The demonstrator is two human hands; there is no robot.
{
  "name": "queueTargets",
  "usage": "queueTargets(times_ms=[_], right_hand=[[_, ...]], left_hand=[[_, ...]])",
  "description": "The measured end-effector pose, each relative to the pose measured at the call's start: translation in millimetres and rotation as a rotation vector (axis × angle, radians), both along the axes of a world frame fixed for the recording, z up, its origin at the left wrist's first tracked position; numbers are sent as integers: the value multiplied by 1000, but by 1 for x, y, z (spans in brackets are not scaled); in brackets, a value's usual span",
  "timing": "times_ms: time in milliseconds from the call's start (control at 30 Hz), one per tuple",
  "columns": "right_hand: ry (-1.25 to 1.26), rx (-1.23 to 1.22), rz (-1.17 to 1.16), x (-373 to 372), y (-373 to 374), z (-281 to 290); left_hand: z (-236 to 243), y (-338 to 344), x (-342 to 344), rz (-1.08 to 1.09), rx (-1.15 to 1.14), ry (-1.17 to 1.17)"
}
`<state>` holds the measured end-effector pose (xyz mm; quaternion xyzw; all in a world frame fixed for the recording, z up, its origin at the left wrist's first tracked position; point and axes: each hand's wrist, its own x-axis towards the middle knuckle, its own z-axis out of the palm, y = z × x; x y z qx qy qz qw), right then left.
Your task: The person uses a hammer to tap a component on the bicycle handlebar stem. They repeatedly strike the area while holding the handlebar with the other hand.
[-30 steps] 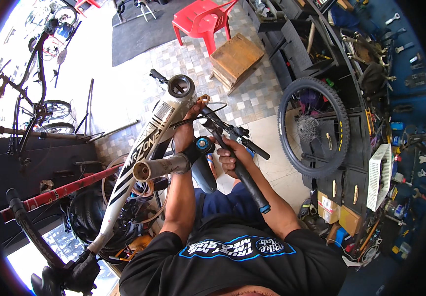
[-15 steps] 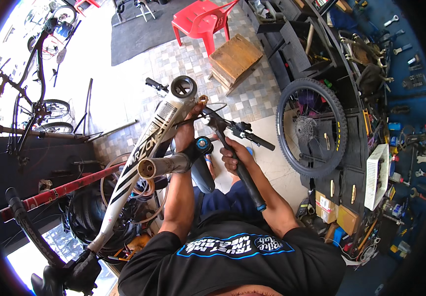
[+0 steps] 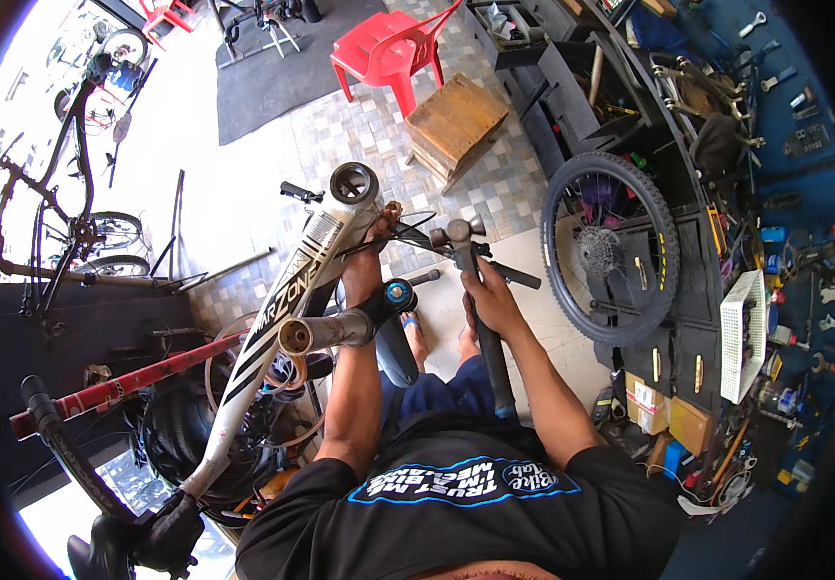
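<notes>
The right hand [image 3: 491, 302] grasps the hammer [image 3: 492, 352] high, likely for control; left hand's [image 3: 377, 232] grip beside the frame [image 3: 290, 300], eleven o'clock, I can't tell.

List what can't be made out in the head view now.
In the head view:
Left hand: partly hidden behind the white bicycle frame, its hold unclear.
Hammer: handle partly covered by the right hand.
Red tube: right end hidden behind the frame.
Some wall tools: too small and dark.

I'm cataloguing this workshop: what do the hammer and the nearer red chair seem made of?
The hammer: head probably steel, grey with a worn shine; handle perhaps rubber-covered, matte black. The nearer red chair: likely moulded plastic, smooth, evenly coloured.
</notes>
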<state>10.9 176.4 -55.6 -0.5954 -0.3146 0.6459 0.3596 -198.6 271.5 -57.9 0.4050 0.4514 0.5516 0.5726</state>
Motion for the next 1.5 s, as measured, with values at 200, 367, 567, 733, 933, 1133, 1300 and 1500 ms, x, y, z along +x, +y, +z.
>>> queueTargets(times_ms=[200, 367, 567, 733, 933, 1133, 1300, 1500], right_hand=[[-147, 59, 236, -1, 37, -19], [-26, -26, 244, 0, 30, -29], [436, -359, 61, 5, 16, -34], [947, -517, -114, -1, 12, -47], [970, -341, 36, 5, 14, -30], [928, -378, -56, 10, 13, -53], [1023, -323, 33, -2, 17, -53], [1166, -261, 23, -10, 6, -67]], left_hand=[[-3, -1, 9, 70, -28, -58], [4, -3, 6, 25, 229, 759], [-22, -1, 3, 125, 346, 915], [-35, -2, -2, 63, 378, 1163], [-16, 3, 18, 163, 32, 52], [-9, 6, 28, 229, -46, -232], [-8, 7, 27, 237, -55, -211], [-2, 6, 33, 231, 6, -74]])
